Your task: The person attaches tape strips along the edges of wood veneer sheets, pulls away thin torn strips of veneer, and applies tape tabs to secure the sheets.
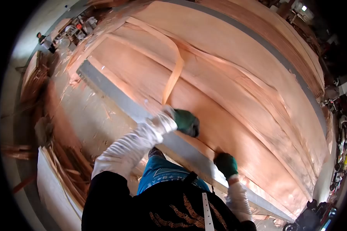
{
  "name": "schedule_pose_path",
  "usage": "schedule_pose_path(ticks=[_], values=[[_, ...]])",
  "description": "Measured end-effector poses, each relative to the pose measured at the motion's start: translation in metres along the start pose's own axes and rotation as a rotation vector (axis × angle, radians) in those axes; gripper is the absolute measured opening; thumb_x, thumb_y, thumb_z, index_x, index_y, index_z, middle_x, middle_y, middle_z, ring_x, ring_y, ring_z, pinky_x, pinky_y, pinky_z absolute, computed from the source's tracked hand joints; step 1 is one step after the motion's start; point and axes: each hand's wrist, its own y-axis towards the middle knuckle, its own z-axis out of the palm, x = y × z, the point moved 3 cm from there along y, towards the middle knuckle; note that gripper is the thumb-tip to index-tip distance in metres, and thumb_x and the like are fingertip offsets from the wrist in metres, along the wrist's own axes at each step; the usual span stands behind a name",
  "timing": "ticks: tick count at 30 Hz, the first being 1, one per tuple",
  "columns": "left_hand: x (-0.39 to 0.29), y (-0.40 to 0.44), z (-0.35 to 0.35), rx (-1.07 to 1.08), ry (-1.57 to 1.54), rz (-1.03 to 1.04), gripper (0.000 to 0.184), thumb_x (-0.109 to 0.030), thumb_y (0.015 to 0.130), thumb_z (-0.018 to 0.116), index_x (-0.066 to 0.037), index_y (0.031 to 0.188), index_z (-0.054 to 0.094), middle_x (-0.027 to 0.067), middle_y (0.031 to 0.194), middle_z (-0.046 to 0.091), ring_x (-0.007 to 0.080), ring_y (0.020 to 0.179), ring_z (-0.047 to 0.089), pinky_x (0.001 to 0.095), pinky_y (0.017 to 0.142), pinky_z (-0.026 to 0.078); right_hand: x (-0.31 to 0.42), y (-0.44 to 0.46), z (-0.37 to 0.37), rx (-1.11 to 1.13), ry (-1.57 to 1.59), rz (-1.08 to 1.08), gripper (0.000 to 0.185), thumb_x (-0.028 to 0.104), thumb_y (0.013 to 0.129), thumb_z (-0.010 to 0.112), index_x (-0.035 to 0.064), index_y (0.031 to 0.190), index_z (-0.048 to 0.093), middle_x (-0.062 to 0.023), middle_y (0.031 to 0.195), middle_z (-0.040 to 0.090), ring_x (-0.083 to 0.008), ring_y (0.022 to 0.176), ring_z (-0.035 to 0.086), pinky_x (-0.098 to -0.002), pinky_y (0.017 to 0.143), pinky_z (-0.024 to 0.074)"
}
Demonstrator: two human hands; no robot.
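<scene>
Large thin sheets of wood veneer (142, 73) lie in wavy layers before me. My left hand (186, 123), in a dark green glove, is curled closed above the near part of the top sheet. Whatever its fingers may hold is hidden. A narrow curved veneer strip (175, 73) runs across the sheets and ends by my left wrist, where the sleeve covers it. At the near edge of the sheets is my right hand (226, 164), also gloved in green, with fingers curled. Blur at its fingertips hides what they grip.
A grey beam-like edge (115, 94) runs along the near side of the veneer. Wood scraps (71, 169) and a white panel (52, 184) are at left. Another person (46, 42) stands far left near a cluttered bench. A veneer stack (297, 42) lies beyond a grey strip.
</scene>
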Motion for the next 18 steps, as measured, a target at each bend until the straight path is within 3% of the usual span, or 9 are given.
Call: schedule_pose_path(ticks=[1,3,4,6,9,12,15,16,18], values=[[0.021,-0.010,-0.032,-0.165,-0.030,0.240,0.027,-0.027,0.085,0.062,-0.012,0.107,0.067,0.0100,0.102,0.069,0.0260,0.094,0.065,0.0403,0.084,0.050,-0.001,-0.001,0.002,-0.081,0.033,0.004,0.025,0.022,0.083,0.053,0.0100,0.062,0.060,-0.0149,0.060,0.062,-0.0333,0.056,0.063,-0.0471,0.052,0.0504],[0.103,-0.018,-0.098,-0.410,-0.198,0.248,0.025,-0.025,0.088,0.060,-0.010,0.106,0.068,0.0108,0.096,0.070,0.0282,0.089,0.066,0.0404,0.080,0.051,0.006,-0.002,-0.009,-0.032,-0.093,-0.060,0.019,0.020,0.083,0.053,0.0109,0.070,0.064,-0.0135,0.064,0.063,-0.0322,0.059,0.065,-0.0443,0.052,0.0529],[0.139,-0.019,-0.131,-0.767,0.162,0.064,0.024,-0.023,0.088,0.060,-0.010,0.106,0.068,0.0119,0.098,0.069,0.0326,0.089,0.065,0.0417,0.078,0.051,0.007,0.001,-0.012,-0.025,-0.065,-0.057,0.018,0.020,0.082,0.053,0.0116,0.069,0.064,-0.0127,0.064,0.063,-0.0315,0.059,0.064,-0.0443,0.051,0.0519],[0.188,-0.016,-0.187,-0.884,0.556,-0.197,0.033,-0.019,0.085,0.059,-0.014,0.117,0.064,0.0114,0.111,0.066,0.0306,0.101,0.062,0.0436,0.087,0.047,0.009,0.003,-0.004,0.022,-0.127,-0.036,0.017,0.021,0.080,0.055,0.0134,0.068,0.063,-0.0119,0.065,0.063,-0.0304,0.058,0.063,-0.0450,0.050,0.0498],[0.256,0.030,-0.223,-0.881,0.819,-0.142,0.058,-0.019,0.080,0.063,-0.019,0.135,0.047,0.0069,0.134,0.053,0.0279,0.124,0.048,0.0467,0.102,0.037,0.016,0.010,-0.011,0.097,-0.123,0.103,0.016,0.023,0.078,0.056,0.0133,0.067,0.063,-0.0125,0.066,0.064,-0.0306,0.058,0.062,-0.0448,0.051,0.0502],[0.306,0.075,-0.226,-0.830,0.885,-0.001,0.067,-0.021,0.078,0.065,-0.023,0.140,0.040,0.0054,0.138,0.048,0.0271,0.129,0.043,0.0495,0.108,0.029,0.015,0.007,0.002,0.135,-0.187,0.194,0.020,0.027,0.080,0.057,0.0119,0.069,0.065,-0.0134,0.068,0.065,-0.0309,0.063,0.064,-0.0450,0.055,0.0520],[0.295,0.038,-0.236,-0.553,0.834,-0.027,0.025,-0.021,0.079,0.065,-0.024,0.103,0.064,0.0001,0.123,0.059,0.0214,0.125,0.046,0.0492,0.109,0.026,0.005,-0.005,0.024,0.084,-0.271,0.247,0.020,0.023,0.083,0.055,0.0098,0.073,0.066,-0.0140,0.068,0.064,-0.0316,0.064,0.064,-0.0449,0.055,0.0521],[0.304,0.017,-0.236,-0.574,0.728,-0.001,0.006,-0.020,0.077,0.065,-0.023,0.083,0.064,-0.0024,0.106,0.063,0.0188,0.109,0.055,0.0492,0.106,0.030,0.006,-0.005,0.023,0.070,-0.210,0.293,0.020,0.023,0.083,0.056,0.0098,0.072,0.066,-0.0142,0.067,0.063,-0.0318,0.063,0.063,-0.0450,0.054,0.0519],[0.320,-0.049,-0.233,-0.569,0.658,0.148,0.009,-0.017,0.078,0.064,-0.022,0.085,0.064,0.0000,0.087,0.064,0.0209,0.088,0.062,0.0496,0.102,0.033,0.010,0.000,0.010,0.022,-0.126,0.353,0.026,0.027,0.086,0.054,0.0103,0.070,0.065,-0.0156,0.065,0.063,-0.0335,0.060,0.063,-0.0460,0.053,0.0517]])
